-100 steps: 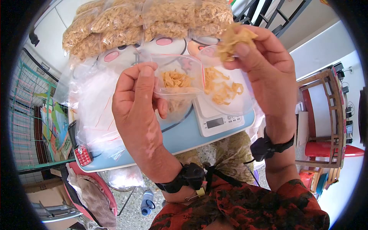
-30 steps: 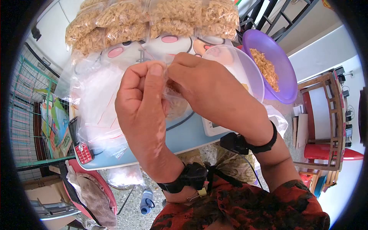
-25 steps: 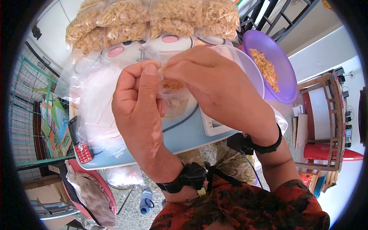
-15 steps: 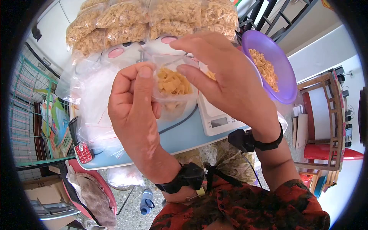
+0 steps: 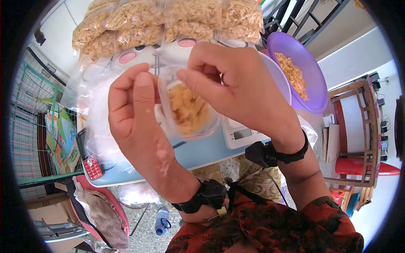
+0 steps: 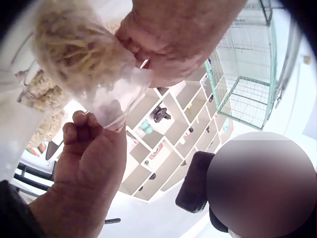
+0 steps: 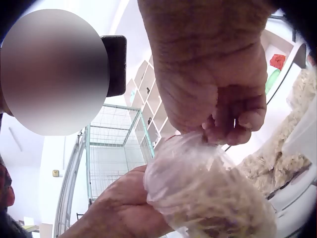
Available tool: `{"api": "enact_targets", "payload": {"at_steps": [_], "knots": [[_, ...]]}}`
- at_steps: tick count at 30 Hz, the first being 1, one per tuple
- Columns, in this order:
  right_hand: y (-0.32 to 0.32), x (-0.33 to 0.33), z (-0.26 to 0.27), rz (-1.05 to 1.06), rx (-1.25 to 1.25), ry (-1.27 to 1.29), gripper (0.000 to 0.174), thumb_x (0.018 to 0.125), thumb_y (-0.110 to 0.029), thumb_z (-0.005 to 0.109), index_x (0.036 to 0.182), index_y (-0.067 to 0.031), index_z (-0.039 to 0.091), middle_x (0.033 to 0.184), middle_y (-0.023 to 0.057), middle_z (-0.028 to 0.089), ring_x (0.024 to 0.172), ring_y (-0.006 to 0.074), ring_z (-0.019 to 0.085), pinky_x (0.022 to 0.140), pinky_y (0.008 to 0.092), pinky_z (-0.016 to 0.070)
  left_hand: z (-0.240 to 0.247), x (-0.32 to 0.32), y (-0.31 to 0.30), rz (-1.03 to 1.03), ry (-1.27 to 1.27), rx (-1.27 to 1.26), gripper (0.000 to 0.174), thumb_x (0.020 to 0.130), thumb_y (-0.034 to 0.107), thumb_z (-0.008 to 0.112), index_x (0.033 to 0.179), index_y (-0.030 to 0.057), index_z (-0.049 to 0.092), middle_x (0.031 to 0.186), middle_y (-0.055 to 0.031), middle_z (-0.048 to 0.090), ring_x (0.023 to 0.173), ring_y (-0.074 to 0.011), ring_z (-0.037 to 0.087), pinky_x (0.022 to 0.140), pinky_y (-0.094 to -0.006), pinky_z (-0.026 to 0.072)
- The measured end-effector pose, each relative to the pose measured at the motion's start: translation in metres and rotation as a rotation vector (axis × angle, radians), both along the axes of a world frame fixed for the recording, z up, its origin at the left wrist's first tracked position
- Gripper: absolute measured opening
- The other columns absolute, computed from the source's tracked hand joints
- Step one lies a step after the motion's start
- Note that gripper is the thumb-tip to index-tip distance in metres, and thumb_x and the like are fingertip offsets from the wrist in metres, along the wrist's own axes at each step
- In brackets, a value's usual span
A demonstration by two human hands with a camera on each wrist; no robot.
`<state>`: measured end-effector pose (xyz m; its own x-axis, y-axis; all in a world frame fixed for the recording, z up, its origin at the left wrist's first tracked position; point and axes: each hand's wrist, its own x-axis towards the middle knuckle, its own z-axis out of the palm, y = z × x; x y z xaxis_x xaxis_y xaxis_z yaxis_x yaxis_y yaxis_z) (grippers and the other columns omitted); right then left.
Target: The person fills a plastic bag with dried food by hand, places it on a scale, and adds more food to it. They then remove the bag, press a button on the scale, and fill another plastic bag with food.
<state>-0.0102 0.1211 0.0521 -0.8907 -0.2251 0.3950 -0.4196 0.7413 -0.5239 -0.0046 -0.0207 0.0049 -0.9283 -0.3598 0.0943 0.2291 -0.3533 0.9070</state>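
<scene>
A small clear zip-lock bag (image 5: pixel 188 110) of pale yellow dried strips hangs tilted over the table, between the two hands. My right hand (image 5: pixel 242 80) pinches its top edge between thumb and curled index finger. Beside the bag's left edge is my left hand (image 5: pixel 137 101), thumb and index finger raised with a gap between their tips. From the right wrist view, the left hand (image 7: pixel 124 208) lies close along the far side of the bag (image 7: pixel 208 193). In the left wrist view the right hand's fingers (image 6: pixel 81 126) are at the bag's mouth.
Filled bags (image 5: pixel 190 17) of strips are stacked at the back of the table. A purple bowl (image 5: pixel 314 71) of strips stands at right, near a white kitchen scale (image 5: pixel 236 137). Flat plastic bags (image 5: pixel 101 114) and a red keypad phone (image 5: pixel 92 168) lie at left.
The right hand dropped strips into the bag, then opened above it and now pinches its rim. The left thumb and finger have come away leftward, and the bag has tilted upright.
</scene>
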Motion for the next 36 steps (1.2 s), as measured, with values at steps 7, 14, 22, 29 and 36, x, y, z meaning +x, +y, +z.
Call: {"api": "enact_targets", "payload": {"at_steps": [7, 14, 22, 29, 36], "knots": [[0.006, -0.004, -0.007, -0.044, -0.286, -0.059, 0.021, 0.096, -0.018, 0.063, 0.083, -0.0025, 0.061, 0.063, -0.0047, 0.056, 0.059, 0.0018, 0.054, 0.051, 0.0195, 0.0395, -0.014, -0.012, -0.011, 0.320, 0.030, -0.066, 0.025, 0.096, 0.029, 0.064, 0.094, 0.0045, 0.063, 0.069, 0.0031, 0.050, 0.060, -0.0065, 0.044, 0.053, -0.0217, 0.0329], [0.003, -0.001, -0.006, -0.038, -0.413, -0.219, 0.017, 0.097, -0.016, 0.061, 0.088, -0.0027, 0.063, 0.073, -0.0010, 0.065, 0.064, 0.0036, 0.062, 0.054, 0.0199, 0.0483, -0.006, -0.004, -0.005, -0.028, -0.207, -0.105, 0.038, 0.097, 0.042, 0.060, 0.079, 0.0087, 0.054, 0.055, 0.0042, 0.038, 0.043, -0.0063, 0.030, 0.040, -0.0229, 0.0194], [-0.002, 0.011, -0.007, 0.019, -0.361, -0.392, 0.019, 0.096, -0.016, 0.062, 0.084, -0.0015, 0.059, 0.072, -0.0005, 0.063, 0.066, 0.0048, 0.062, 0.055, 0.0200, 0.0478, -0.010, -0.006, 0.002, -0.074, -0.133, -0.052, 0.020, 0.093, 0.017, 0.069, 0.094, 0.0000, 0.059, 0.071, 0.0009, 0.059, 0.058, -0.0023, 0.047, 0.052, -0.0176, 0.0365], [0.012, 0.017, 0.000, -0.116, -0.245, -0.294, 0.021, 0.093, -0.020, 0.070, 0.085, -0.0025, 0.060, 0.068, -0.0018, 0.060, 0.063, 0.0033, 0.055, 0.055, 0.0190, 0.0402, -0.009, -0.005, 0.001, -0.073, -0.098, 0.019, 0.019, 0.093, 0.014, 0.068, 0.100, -0.0022, 0.061, 0.071, 0.0017, 0.058, 0.056, -0.0021, 0.045, 0.050, -0.0175, 0.0351], [0.019, 0.001, -0.013, -0.113, -0.205, 0.098, 0.017, 0.089, -0.018, 0.073, 0.092, -0.0035, 0.065, 0.073, -0.0037, 0.058, 0.067, 0.0021, 0.051, 0.056, 0.0185, 0.0376, -0.002, -0.002, 0.002, -0.085, -0.103, 0.079, 0.018, 0.094, 0.016, 0.069, 0.096, -0.0009, 0.064, 0.069, 0.0023, 0.058, 0.054, -0.0008, 0.041, 0.047, -0.0160, 0.0301]]}}
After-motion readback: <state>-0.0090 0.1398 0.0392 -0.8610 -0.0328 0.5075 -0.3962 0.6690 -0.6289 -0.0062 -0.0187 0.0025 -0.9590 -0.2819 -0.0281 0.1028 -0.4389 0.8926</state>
